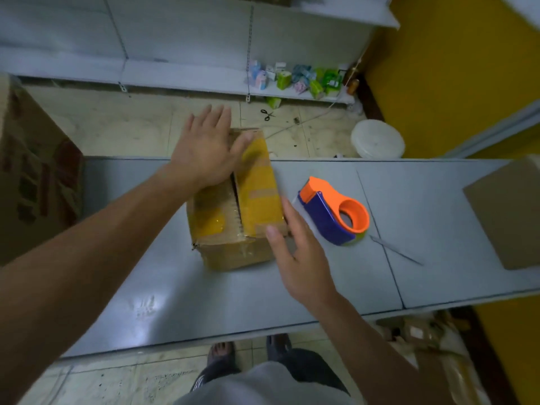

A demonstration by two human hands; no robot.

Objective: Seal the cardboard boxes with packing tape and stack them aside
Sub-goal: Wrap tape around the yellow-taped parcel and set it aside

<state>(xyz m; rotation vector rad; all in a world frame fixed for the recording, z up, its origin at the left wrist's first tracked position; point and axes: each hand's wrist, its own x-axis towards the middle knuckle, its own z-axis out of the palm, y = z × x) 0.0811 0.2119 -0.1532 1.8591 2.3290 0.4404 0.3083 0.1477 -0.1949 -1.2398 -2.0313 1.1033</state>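
You are pressing down the flaps of one small cardboard box (233, 206) on the grey table (204, 302) — both hands flat.
Your left hand (204, 153) is lying on the box's far left flap, fingers straight and spread; your right hand (298, 258) is resting against its near right corner, fingers straight, gripping nothing. The box is looking worn and brown, with glossy yellow tape patching both flaps and the centre seam gaping dark. Just right of the box one orange-and-blue tape dispenser (336, 211) is lying; further right, one flat cardboard piece (508, 211). Left of the box one large carton (32, 171) is standing — its red-brown print is too blurred to read. Beyond the box one pair of scissors (267, 114) is lying on the floor.
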